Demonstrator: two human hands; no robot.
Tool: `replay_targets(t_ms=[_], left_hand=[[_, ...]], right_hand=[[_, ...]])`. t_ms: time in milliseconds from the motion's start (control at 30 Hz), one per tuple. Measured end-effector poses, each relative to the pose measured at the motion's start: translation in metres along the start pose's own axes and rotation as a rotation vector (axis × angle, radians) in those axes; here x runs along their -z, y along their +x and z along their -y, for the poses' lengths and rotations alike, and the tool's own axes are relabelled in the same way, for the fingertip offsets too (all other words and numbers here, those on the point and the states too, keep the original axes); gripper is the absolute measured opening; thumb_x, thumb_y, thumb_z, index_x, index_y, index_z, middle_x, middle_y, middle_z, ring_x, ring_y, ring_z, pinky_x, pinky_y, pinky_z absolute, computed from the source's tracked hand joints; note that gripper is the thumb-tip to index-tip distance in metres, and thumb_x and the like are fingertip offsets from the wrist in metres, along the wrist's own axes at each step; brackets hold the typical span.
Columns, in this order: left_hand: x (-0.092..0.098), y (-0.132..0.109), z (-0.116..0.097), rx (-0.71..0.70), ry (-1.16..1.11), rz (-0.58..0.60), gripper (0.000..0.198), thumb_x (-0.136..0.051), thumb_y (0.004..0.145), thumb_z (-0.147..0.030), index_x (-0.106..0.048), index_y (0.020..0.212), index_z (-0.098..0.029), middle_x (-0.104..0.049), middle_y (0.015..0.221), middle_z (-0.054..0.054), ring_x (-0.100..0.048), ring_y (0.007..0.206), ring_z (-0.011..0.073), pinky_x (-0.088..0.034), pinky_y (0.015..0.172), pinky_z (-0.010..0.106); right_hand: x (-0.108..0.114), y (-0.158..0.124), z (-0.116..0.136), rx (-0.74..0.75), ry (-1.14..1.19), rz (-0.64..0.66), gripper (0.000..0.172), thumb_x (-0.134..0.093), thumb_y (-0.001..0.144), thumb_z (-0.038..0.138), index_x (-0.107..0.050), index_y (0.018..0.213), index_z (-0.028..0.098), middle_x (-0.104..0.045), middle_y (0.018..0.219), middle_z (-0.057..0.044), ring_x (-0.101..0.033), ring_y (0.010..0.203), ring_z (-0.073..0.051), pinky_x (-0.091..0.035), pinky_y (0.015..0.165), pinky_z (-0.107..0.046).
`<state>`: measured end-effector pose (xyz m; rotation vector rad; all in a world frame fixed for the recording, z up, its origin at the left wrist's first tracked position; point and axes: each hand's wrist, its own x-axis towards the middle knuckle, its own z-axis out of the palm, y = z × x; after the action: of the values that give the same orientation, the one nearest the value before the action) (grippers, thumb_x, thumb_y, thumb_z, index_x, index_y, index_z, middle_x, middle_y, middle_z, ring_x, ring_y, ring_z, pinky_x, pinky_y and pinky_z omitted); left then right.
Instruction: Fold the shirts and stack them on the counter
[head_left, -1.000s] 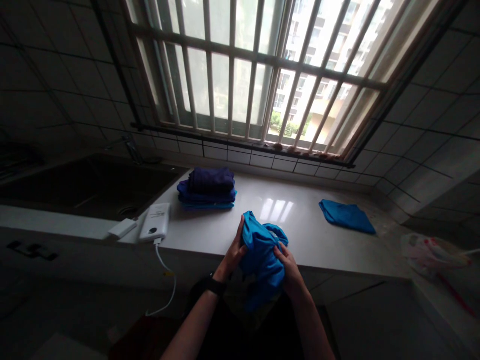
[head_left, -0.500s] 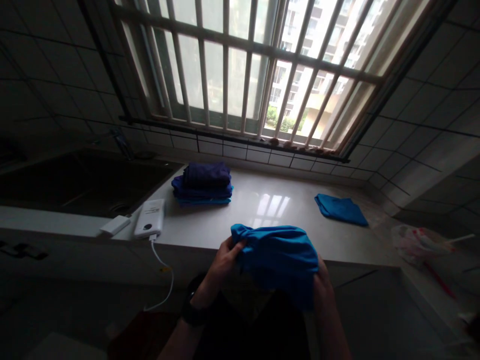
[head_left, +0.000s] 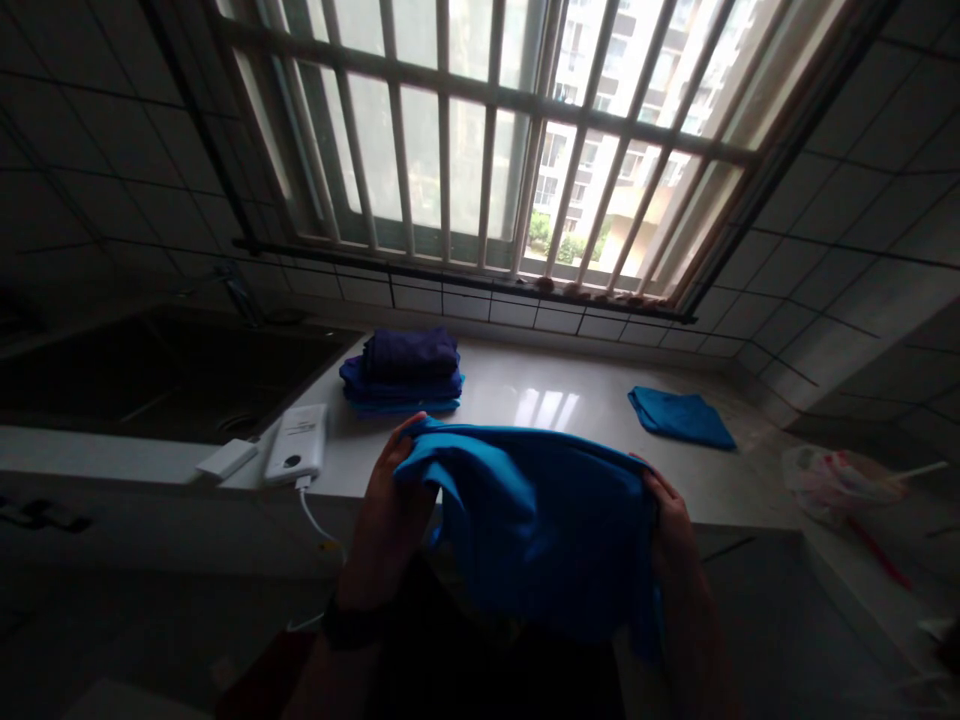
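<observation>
Stretching the blue garment [head_left: 532, 530] wider than a moment earlier, the left hand [head_left: 386, 520] clenched one edge and the right hand [head_left: 673, 525] gripped the other, holding it up in the air over the front of the bench [head_left: 517, 395].

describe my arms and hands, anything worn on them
Both forearms are bare, with no sleeve reaching the left hand or the right hand. A black wristband, possibly a watch, circles the left wrist; no band shows on the right. A dark top is worn above them.
</observation>
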<state>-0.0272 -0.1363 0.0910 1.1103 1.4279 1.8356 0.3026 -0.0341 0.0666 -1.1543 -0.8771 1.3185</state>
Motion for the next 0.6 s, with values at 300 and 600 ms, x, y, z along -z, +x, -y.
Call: replay_targets(t_ms=[300, 600], left_hand=[[-0.030, 0.072, 0.006, -0.105, -0.394, 0.042, 0.047, -0.061, 0.094, -0.047, -0.060, 0.138, -0.030, -0.070, 0.131, 0.004, -0.065, 0.122, 0.0197, -0.049, 0.108, 0.032], [-0.035, 0.045, 0.107, -0.126, 0.749, 0.585, 0.066, -0.071, 0.084, -0.040, -0.054, 0.144, -0.019, -0.052, 0.153, 0.016, -0.049, 0.142, 0.0324, -0.037, 0.119, 0.051]], right_hand=[[-0.032, 0.057, 0.024, 0.326, -0.176, -0.036, 0.061, -0.067, 0.082, 0.056, -0.068, 0.129, 0.018, -0.076, 0.111, -0.010, -0.070, 0.098, -0.026, -0.059, 0.084, -0.040], [-0.042, 0.022, -0.076, 0.427, -1.243, 0.437, 0.078, -0.073, 0.081, 0.042, -0.047, 0.152, 0.023, -0.039, 0.161, -0.016, -0.032, 0.151, -0.036, -0.029, 0.121, -0.057]])
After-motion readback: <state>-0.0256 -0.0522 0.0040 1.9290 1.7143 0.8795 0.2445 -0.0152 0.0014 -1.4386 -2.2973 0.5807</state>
